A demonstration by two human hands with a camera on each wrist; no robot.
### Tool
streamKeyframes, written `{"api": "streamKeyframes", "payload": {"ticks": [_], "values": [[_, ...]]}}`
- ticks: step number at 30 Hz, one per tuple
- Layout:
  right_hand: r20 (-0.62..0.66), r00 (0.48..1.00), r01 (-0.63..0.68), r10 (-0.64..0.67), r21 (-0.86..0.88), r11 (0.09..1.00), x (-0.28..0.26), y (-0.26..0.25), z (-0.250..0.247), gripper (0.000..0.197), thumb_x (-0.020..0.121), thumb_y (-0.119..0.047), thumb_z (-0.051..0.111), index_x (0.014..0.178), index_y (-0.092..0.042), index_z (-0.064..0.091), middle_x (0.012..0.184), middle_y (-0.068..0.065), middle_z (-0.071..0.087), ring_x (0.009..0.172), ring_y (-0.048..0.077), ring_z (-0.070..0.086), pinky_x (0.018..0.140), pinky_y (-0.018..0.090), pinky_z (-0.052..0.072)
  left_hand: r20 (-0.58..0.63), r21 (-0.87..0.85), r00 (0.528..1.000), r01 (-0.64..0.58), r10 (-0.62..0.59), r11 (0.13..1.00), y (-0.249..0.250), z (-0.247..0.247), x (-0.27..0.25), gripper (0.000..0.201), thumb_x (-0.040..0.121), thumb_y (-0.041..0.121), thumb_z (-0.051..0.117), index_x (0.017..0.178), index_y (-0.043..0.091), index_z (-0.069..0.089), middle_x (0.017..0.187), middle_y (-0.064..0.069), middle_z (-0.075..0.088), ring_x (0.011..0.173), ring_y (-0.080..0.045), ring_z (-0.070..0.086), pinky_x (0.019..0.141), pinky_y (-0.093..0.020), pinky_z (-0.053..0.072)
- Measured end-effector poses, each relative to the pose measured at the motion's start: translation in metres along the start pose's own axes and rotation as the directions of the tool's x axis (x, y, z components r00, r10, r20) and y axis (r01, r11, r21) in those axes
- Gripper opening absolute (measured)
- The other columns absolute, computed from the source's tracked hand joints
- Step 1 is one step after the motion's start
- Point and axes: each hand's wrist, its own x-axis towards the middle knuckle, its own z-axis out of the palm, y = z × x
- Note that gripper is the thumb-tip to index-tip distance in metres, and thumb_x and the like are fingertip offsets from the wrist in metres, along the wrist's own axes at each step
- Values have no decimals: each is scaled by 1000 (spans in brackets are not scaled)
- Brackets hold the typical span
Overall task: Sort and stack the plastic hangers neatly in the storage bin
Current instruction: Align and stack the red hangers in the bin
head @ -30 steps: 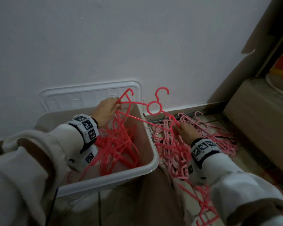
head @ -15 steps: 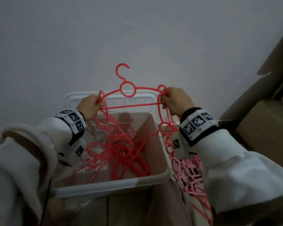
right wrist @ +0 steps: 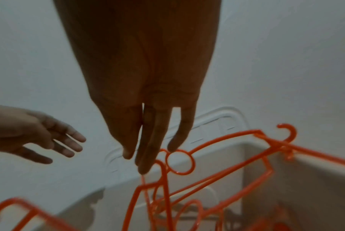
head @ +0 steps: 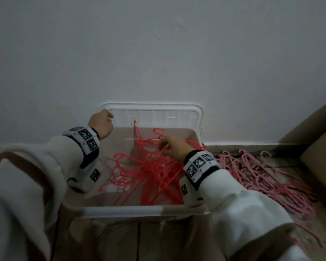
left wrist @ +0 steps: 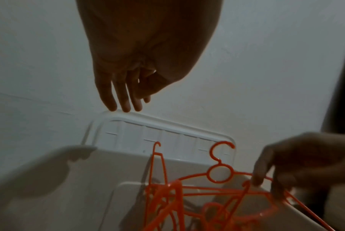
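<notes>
A white storage bin (head: 120,210) holds a tangle of red plastic hangers (head: 151,172). My right hand (head: 167,149) hangs over that tangle, its straight fingers (right wrist: 145,164) touching the top hanger (right wrist: 180,161) beside its ring. My left hand (head: 104,122) hovers above the bin's back left corner. It holds nothing and its fingers (left wrist: 124,100) hang relaxed near the lid. A second pile of paler pink hangers (head: 262,172) lies on the floor to the right of the bin.
The bin's clear lid (head: 151,107) leans against the white wall behind the bin. A brown cardboard box (head: 320,147) stands at the far right, beyond the floor pile. Tiled floor shows in front of the bin.
A hanger lifted from the floor pile and held up by both hands has come down into the bin. My left hand let go of it and drew back to the left.
</notes>
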Motion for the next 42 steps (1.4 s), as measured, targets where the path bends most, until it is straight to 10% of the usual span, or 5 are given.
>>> {"api": "streamKeyframes", "payload": {"ticks": [7,13,29,37,42], "values": [[-361,899,-189,249,193,963,-42,88,-53,19,81,2,55,96,-4,65,95,13,68,81,26,63,70,23,42,85,-91,875,-469,476,878,83,81,-28,35,76,-12,46,104,1,63,108,-16,64,103,-27,59,87,-25,40],[-32,869,-467,494,279,839,-71,162,-25,54,79,-3,64,129,-4,44,123,13,56,117,27,53,98,35,43,426,-11,731,-586,534,811,124,176,-39,35,78,4,53,112,10,58,112,-10,62,106,-28,58,90,-32,45],[-159,948,-195,275,392,899,-71,174,11,13,81,-1,64,91,-8,59,80,6,64,72,20,58,73,32,49,302,-230,858,-357,415,905,114,238,-34,17,79,2,65,93,9,60,67,6,51,68,-15,49,72,-32,46],[-96,989,-42,108,523,851,-90,167,-2,30,77,5,67,68,-22,57,77,-3,57,68,6,54,69,24,49,326,15,727,-644,605,765,110,246,-30,25,92,19,53,115,11,57,116,-11,60,110,-32,51,97,-43,39],[-153,964,-149,219,372,916,-109,175,-13,11,81,-6,67,81,-16,64,75,-10,57,63,-2,53,62,12,44,286,136,785,-601,549,788,114,234,-25,29,96,23,43,117,12,58,124,-12,55,118,-32,47,98,-45,40]]}}
